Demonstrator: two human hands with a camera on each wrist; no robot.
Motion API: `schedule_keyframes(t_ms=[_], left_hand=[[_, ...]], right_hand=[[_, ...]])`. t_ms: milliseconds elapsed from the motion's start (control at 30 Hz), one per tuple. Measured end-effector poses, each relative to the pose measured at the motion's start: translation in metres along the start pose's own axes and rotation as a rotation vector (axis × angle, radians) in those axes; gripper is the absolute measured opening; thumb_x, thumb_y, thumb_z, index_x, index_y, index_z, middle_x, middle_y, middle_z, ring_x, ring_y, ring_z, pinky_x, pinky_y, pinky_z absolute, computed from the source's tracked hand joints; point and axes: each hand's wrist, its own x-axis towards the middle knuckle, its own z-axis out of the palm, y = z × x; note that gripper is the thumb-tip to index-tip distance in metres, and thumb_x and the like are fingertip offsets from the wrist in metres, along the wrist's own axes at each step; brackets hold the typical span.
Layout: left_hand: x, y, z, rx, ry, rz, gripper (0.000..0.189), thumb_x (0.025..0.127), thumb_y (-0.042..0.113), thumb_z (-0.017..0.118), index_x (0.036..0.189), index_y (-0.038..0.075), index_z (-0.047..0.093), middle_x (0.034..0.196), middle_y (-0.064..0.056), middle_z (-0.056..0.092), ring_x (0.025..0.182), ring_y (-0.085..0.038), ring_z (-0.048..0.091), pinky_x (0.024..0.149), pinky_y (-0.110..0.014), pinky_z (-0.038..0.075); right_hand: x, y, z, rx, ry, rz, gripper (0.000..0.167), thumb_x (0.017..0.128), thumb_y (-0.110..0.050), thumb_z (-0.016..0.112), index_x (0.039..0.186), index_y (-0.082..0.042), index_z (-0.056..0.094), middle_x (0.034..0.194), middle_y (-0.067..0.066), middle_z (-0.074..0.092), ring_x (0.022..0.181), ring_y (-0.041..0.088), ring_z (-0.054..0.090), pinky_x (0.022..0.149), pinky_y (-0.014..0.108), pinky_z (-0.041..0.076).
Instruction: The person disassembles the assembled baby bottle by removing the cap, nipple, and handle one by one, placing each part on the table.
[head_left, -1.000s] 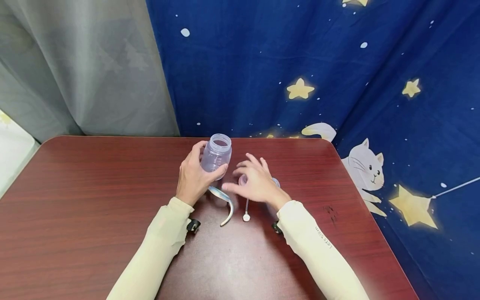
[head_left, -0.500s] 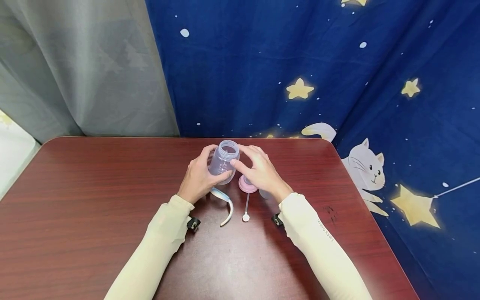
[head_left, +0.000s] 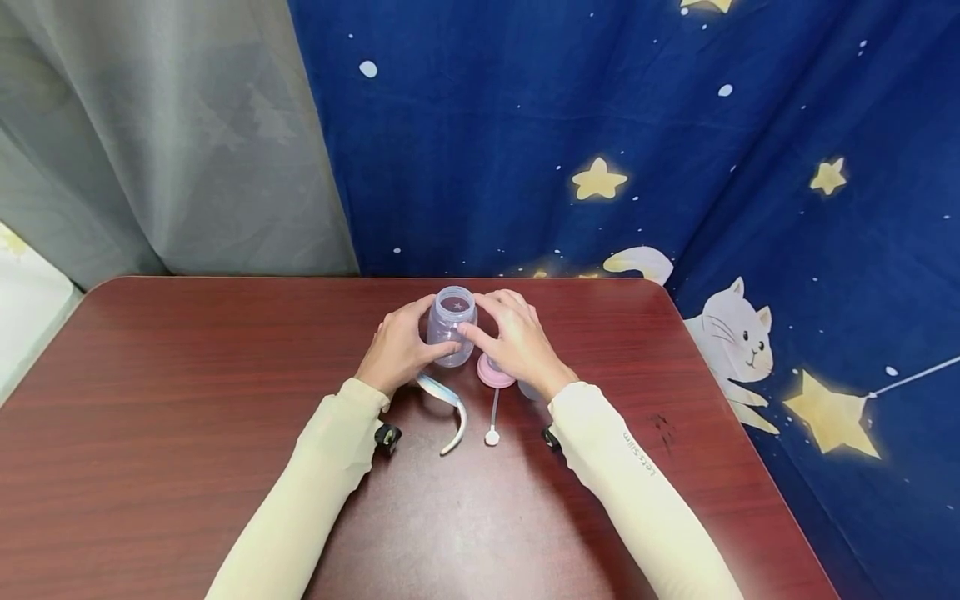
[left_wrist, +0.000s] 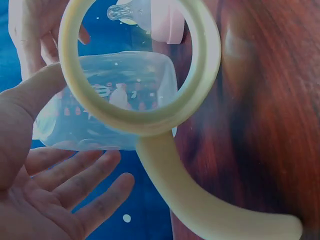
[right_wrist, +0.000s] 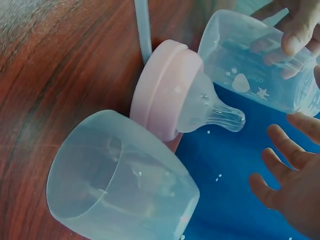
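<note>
A clear baby bottle body stands upright and uncapped on the table. My left hand holds its left side, thumb in front and fingers round the back. On the other side my right hand has its thumb and loosely extended fingers at the bottle's neck; whether they touch it is hard to tell. Beside it is a pink collar with a clear nipple, a straw with a white weighted end trailing from it. A translucent cap stands under my right wrist. Near my left wrist lies a pale ring-shaped bottle handle.
The brown wooden table reaches back to a grey curtain and a blue star-patterned curtain. Dark marks show on the tabletop at the right.
The bottle has moved right and slightly nearer, becoming upright. My right hand has gone from above the pink collar to the bottle's neck. Handle, collar and straw stay put.
</note>
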Motion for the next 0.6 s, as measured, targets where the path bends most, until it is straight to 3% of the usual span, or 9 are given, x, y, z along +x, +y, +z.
schedule_keyframes(t_ms=[600], left_hand=[[0.0109, -0.0092, -0.0010, -0.036, -0.064, -0.056, 0.076, 0.079, 0.020, 0.085, 0.144, 0.006, 0.048, 0.128, -0.014, 0.064, 0.113, -0.030, 0.063, 0.097, -0.047, 0.047]], right_hand=[[0.0095, -0.0002, 0.0070, -0.065, -0.012, 0.061, 0.047, 0.096, -0.036, 0.064, 0.136, -0.011, 0.061, 0.124, 0.009, 0.062, 0.125, 0.026, 0.047, 0.101, 0.048, 0.036]])
